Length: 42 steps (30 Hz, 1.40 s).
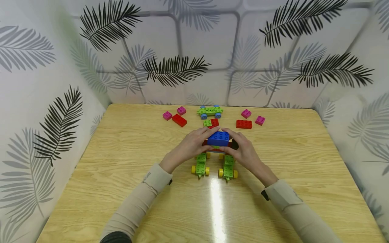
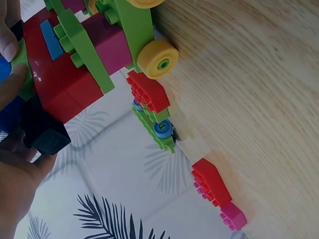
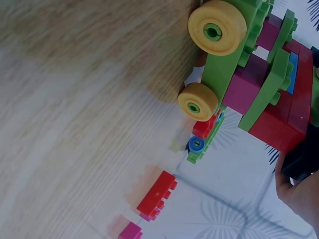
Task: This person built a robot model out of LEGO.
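Observation:
My left hand (image 1: 192, 144) and right hand (image 1: 244, 151) hold a blue toy brick (image 1: 218, 141) from its two sides, thumbs in front and fingers behind. The brick is at the top of a block structure. Below it come a green piece (image 2: 23, 69), red bricks (image 2: 75, 89), green plates (image 2: 85, 51) and purple bricks (image 3: 245, 84). Two green wheeled bases (image 1: 200, 165) with yellow wheels (image 3: 217, 27) carry the structure. A black piece (image 2: 47, 132) is at one end near the fingers. Whether the blue brick is pressed down fully, I cannot tell.
Behind the structure stands a green wheeled base (image 1: 209, 110) with blue wheels. Before it lie a small green brick (image 1: 207, 123) and red bricks (image 1: 214, 122). Red bricks (image 1: 179, 120) and pink bricks (image 1: 167, 115) lie on both sides of the wooden table (image 1: 127, 162). A leaf-patterned cloth (image 1: 200, 44) hangs behind.

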Each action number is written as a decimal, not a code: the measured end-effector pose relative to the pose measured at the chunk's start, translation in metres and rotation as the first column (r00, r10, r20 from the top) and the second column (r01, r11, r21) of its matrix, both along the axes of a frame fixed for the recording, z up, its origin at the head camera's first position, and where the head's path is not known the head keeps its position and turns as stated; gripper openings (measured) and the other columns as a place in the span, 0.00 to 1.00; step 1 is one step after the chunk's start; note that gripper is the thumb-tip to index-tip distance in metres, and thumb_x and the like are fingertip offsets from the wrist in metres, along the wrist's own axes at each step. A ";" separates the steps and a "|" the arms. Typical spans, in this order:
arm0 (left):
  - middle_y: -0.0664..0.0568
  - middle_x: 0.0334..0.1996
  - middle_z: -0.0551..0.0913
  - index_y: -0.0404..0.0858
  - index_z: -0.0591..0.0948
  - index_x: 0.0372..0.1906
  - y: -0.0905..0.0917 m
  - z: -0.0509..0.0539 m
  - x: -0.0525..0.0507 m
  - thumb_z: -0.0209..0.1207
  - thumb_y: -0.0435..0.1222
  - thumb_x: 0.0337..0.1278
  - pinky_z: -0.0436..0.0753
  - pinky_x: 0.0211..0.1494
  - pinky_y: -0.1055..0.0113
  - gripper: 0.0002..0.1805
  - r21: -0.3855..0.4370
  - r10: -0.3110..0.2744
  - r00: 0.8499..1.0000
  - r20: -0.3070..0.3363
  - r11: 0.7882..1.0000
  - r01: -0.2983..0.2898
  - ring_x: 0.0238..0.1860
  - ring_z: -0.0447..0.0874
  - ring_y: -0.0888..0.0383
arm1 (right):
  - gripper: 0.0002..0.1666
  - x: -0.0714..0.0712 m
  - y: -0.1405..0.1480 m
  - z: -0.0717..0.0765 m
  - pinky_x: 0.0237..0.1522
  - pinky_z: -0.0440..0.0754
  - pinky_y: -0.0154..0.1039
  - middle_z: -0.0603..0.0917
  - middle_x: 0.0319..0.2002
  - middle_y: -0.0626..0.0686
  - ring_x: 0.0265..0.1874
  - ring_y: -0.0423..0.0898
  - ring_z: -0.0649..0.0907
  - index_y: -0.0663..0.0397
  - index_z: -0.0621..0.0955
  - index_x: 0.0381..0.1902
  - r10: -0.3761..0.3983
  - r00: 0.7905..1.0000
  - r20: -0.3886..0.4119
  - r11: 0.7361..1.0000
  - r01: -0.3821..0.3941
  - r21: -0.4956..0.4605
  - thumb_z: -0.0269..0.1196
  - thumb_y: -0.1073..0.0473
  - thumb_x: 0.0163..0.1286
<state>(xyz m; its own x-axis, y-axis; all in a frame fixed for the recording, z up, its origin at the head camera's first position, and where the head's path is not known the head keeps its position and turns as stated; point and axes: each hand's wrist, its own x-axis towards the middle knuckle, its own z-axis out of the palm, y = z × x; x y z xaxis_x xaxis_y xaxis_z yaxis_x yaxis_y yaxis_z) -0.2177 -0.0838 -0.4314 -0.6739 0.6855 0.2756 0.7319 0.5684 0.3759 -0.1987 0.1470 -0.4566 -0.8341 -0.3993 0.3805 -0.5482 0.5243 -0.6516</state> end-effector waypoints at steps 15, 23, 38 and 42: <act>0.45 0.55 0.76 0.41 0.66 0.70 0.001 0.003 0.002 0.64 0.36 0.58 0.74 0.61 0.53 0.35 0.055 0.000 0.999 0.035 0.998 -0.002 0.54 0.76 0.49 | 0.34 -0.004 0.001 0.001 0.46 0.78 0.52 0.82 0.44 0.57 0.44 0.54 0.79 0.53 0.72 0.63 0.016 0.997 -0.074 0.999 -0.013 0.046 0.70 0.59 0.60; 0.45 0.57 0.75 0.42 0.65 0.71 0.001 -0.002 0.001 0.65 0.41 0.57 0.74 0.61 0.54 0.37 0.047 0.005 1.000 0.018 0.999 -0.006 0.56 0.74 0.50 | 0.38 -0.001 0.000 -0.001 0.50 0.78 0.54 0.81 0.47 0.58 0.46 0.54 0.78 0.53 0.69 0.67 -0.009 0.999 -0.050 0.998 0.012 0.067 0.70 0.58 0.60; 0.49 0.48 0.79 0.41 0.69 0.69 -0.028 0.003 -0.014 0.44 0.50 0.72 0.79 0.52 0.57 0.27 0.265 0.145 0.980 0.137 0.948 -0.178 0.50 0.77 0.54 | 0.40 0.000 0.000 -0.001 0.54 0.75 0.57 0.81 0.50 0.58 0.49 0.57 0.77 0.53 0.68 0.68 -0.014 1.000 0.003 0.998 0.014 0.054 0.70 0.58 0.60; 0.46 0.50 0.80 0.37 0.73 0.64 -0.037 -0.004 -0.018 0.47 0.42 0.73 0.80 0.50 0.57 0.21 0.300 0.209 0.963 0.168 0.920 -0.252 0.50 0.78 0.53 | 0.40 0.000 -0.001 -0.001 0.54 0.76 0.56 0.81 0.49 0.58 0.48 0.55 0.77 0.52 0.68 0.69 -0.014 1.000 0.001 0.998 0.014 0.054 0.70 0.58 0.60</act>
